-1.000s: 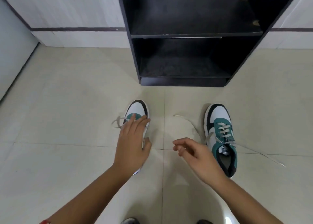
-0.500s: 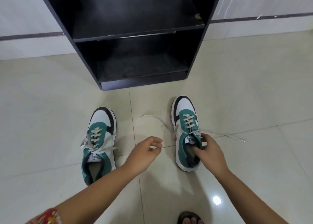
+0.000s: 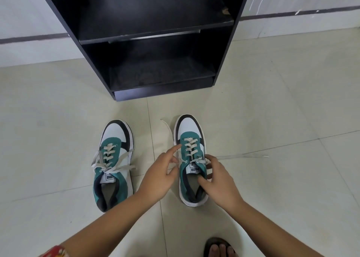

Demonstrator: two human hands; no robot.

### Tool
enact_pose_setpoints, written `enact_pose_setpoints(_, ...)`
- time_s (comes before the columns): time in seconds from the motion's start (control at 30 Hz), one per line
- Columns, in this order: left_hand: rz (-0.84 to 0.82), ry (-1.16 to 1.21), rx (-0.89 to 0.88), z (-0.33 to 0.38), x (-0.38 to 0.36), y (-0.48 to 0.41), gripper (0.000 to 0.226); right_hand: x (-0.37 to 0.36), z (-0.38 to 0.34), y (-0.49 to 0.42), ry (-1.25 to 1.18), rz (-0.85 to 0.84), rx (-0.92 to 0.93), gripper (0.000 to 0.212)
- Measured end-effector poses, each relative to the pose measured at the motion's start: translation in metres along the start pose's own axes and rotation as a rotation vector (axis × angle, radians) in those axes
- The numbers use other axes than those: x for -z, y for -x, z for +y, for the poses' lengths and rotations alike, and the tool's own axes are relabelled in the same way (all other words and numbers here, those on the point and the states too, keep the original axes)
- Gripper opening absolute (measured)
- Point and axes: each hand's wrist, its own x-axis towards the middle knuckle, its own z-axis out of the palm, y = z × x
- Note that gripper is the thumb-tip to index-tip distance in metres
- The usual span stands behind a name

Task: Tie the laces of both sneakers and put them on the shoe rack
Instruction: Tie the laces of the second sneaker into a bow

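Two sneakers are standing side by side on the tiled floor [image 3: 272,108], toes pointing toward the black shoe rack [image 3: 155,33], which is standing just beyond them against the wall. The left sneaker [image 3: 115,159] is lying untouched, and its loose laces [image 3: 109,166] are spreading over the tongue and out to both sides. Both hands are working at the right sneaker [image 3: 191,155]. The left hand [image 3: 158,177] is staying at the inner side of this shoe, half open, with the index finger stretching forward and touching the edge beside the eyelets. The right hand [image 3: 220,184] is resting at the outer side near the collar, its fingers curling loosely at the top lace crossing; I cannot tell whether it is really pinching the lace. One lace end [image 3: 243,156] is trailing far to the right over the floor, and the other lace end [image 3: 166,125] is lying to the left of the toe. A foot in a sandal [image 3: 219,249] is showing at the bottom edge.
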Motion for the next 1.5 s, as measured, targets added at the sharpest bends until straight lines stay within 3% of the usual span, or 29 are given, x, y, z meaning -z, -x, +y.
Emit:
enact_pose_setpoints(0.17,0.116,-0.339,-0.105,-0.005,0.007,-0.008,0.012,0.015,-0.003,0.0,0.219,0.098,0.115,0.04)
enact_pose_setpoints(0.23,0.098,-0.37,-0.155,-0.004,0.012,-0.008,0.012,0.024,-0.006,-0.001,0.205,0.089,0.15,0.023)
enact_pose_setpoints(0.33,0.047,-0.322,-0.125,0.005,0.023,-0.002,0.005,0.032,-0.011,-0.003,0.122,0.015,0.132,0.015)
enact_pose_setpoints(0.47,0.082,-0.301,-0.09,0.012,0.042,0.0,0.011,0.038,-0.016,-0.005,0.05,-0.107,0.124,0.022)
enact_pose_setpoints(0.63,0.109,-0.699,-0.035,-0.002,0.057,-0.008,0.029,0.067,-0.018,-0.011,-0.083,-0.142,0.089,0.019)
enact_pose_setpoints(0.73,0.083,-0.792,-0.085,-0.011,0.05,-0.008,0.031,0.085,-0.018,-0.011,0.394,-0.04,0.104,0.034)
enact_pose_setpoints(0.8,0.063,-0.63,-0.131,-0.007,0.039,-0.007,0.029,0.085,-0.014,-0.012,0.767,-0.01,0.086,0.045)
enact_pose_setpoints(0.87,0.028,-0.445,-0.179,0.002,0.027,-0.007,0.027,0.073,-0.012,-0.011,0.883,-0.073,0.143,0.045)
enact_pose_setpoints(1.0,0.071,-0.387,-0.212,0.011,0.012,-0.009,0.024,0.038,-0.021,-0.008,0.55,0.006,0.333,0.032)
enact_pose_setpoints(1.17,0.108,-0.456,-0.255,0.015,0.013,-0.011,0.013,0.036,-0.027,-0.01,0.401,0.128,0.298,0.02)
enact_pose_setpoints(1.4,0.187,-0.755,-0.41,0.014,0.017,-0.014,0.011,0.034,-0.027,-0.017,0.492,0.18,0.316,0.017)
enact_pose_setpoints(1.5,0.213,-0.828,-0.358,0.011,0.028,-0.014,0.01,0.045,-0.022,-0.019,0.506,0.216,0.22,0.011)
